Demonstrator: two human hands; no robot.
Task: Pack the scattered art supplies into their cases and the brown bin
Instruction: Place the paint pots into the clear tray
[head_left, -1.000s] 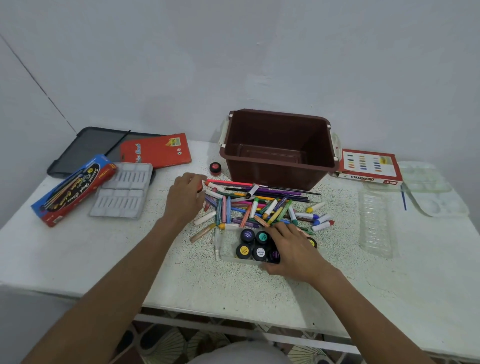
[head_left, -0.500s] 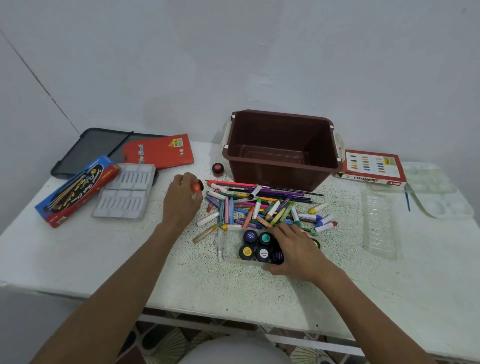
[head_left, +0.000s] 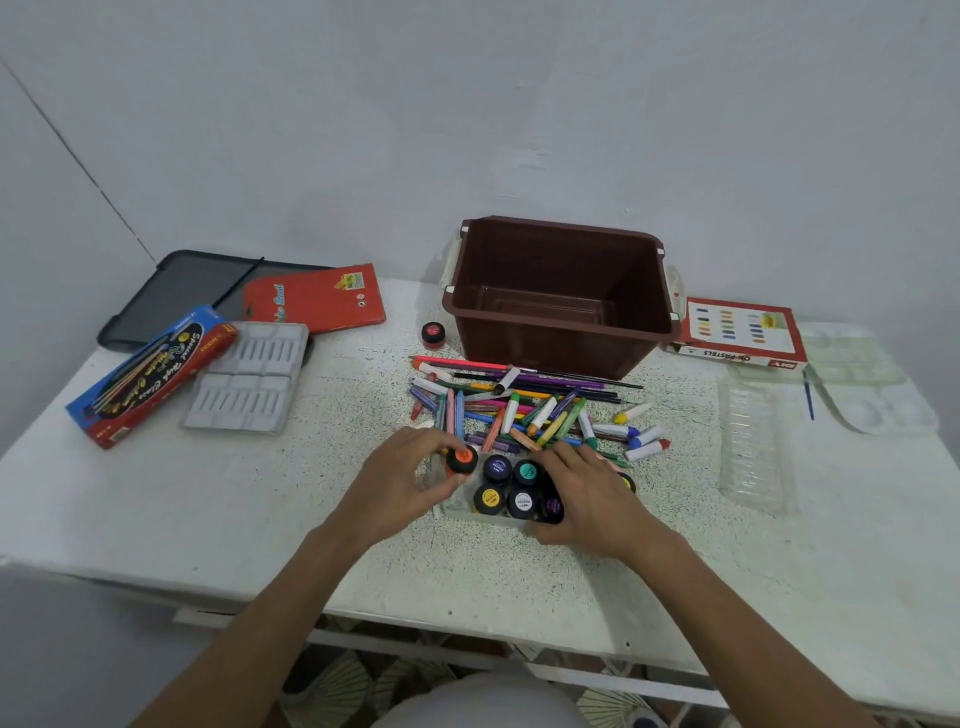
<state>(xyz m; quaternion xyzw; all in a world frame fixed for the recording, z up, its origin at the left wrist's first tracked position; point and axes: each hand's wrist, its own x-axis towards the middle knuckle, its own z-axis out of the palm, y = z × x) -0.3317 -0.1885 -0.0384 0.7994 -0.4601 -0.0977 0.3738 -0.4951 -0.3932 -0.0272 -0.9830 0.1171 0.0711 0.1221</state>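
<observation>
Orange pot (head_left: 461, 460): pinched upright just over the paint tray's (head_left: 456, 503) left end.
Left hand (head_left: 408, 480): fingertips curled round that pot; nearer hand to the tray's free left slot (likely the drop spot).
Right hand (head_left: 589, 501): gripping the tray's right end, over its pots.
Tray axis: left to right.
Brown bin (head_left: 561, 338): beyond the tray, past the crayon pile (head_left: 519, 415).

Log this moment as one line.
left hand: holds orange jar at tray | right hand: holds tray | bin: empty | red jar: beside bin
</observation>
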